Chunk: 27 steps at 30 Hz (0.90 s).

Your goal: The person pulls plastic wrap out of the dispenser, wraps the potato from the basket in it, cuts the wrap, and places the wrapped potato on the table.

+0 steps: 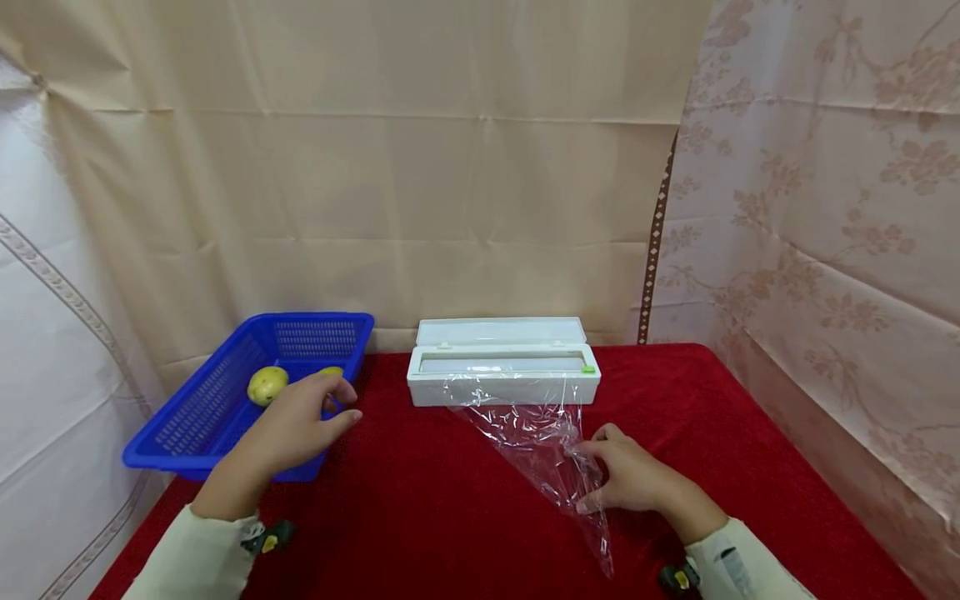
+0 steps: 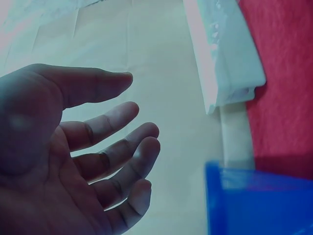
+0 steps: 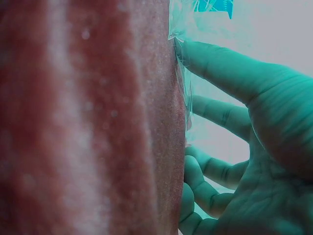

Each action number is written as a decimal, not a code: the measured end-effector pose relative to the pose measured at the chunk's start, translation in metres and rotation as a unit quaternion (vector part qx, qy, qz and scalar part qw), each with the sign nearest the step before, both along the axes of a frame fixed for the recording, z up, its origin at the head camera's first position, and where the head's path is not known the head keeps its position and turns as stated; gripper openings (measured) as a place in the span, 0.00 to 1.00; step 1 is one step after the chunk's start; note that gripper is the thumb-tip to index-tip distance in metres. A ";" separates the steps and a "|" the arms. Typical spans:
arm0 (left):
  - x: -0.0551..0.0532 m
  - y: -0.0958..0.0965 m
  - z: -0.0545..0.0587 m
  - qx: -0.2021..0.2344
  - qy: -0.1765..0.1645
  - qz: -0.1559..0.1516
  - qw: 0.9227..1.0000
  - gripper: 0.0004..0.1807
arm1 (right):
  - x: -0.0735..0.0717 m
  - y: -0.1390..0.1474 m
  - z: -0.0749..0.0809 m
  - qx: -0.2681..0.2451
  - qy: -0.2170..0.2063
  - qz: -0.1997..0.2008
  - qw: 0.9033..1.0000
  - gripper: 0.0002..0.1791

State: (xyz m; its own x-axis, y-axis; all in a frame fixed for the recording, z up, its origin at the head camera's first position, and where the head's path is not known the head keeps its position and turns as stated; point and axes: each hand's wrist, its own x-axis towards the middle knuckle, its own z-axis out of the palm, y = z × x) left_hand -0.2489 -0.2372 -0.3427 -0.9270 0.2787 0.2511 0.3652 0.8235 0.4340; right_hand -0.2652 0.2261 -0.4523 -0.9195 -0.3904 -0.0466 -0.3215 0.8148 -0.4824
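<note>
Thin clear plastic wrap (image 1: 551,467) comes out of a white wrap dispenser box (image 1: 504,390) and lies crumpled toward the front of the red cloth. My right hand (image 1: 630,471) touches the wrap's right side, thumb and forefinger apart; in the right wrist view the thumb (image 3: 220,66) rests against the film close to the cloth. The dispenser's lid (image 1: 501,331) stands raised at the back, with a roll visible in the slot. Over the right side of a blue basket (image 1: 198,461) hovers my left hand (image 1: 296,425), fingers loosely bent and holding nothing.
Inside the basket are a yellow, potato-like oval (image 1: 267,386) and another yellow piece (image 1: 331,372), partly covered by the left hand. A red cloth (image 1: 420,517) covers the table. Beige curtain (image 1: 420,183) hangs behind, with patterned fabric (image 1: 847,217) along the right.
</note>
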 end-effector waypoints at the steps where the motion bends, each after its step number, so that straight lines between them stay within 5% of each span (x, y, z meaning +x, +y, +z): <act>1: -0.001 -0.002 0.003 -0.001 0.000 0.001 1.000 0.08 | 0.000 0.000 0.000 0.002 0.002 0.001 1.000 0.44; 6: -0.003 -0.003 0.008 -0.004 -0.011 0.002 1.000 0.08 | 0.000 0.001 -0.002 -0.001 -0.002 0.003 1.000 0.44; 11: -0.006 0.019 0.006 -0.005 -0.001 -0.019 1.000 0.08 | 0.000 0.001 0.001 -0.002 -0.008 0.001 1.000 0.44; 20: -0.028 0.101 -0.001 -0.030 0.014 -0.090 0.995 0.09 | -0.001 0.001 0.000 -0.002 0.005 0.006 1.000 0.42; 27: -0.050 0.183 -0.019 -0.083 0.043 -0.188 0.978 0.06 | -0.002 0.002 -0.002 0.001 0.016 0.015 1.000 0.41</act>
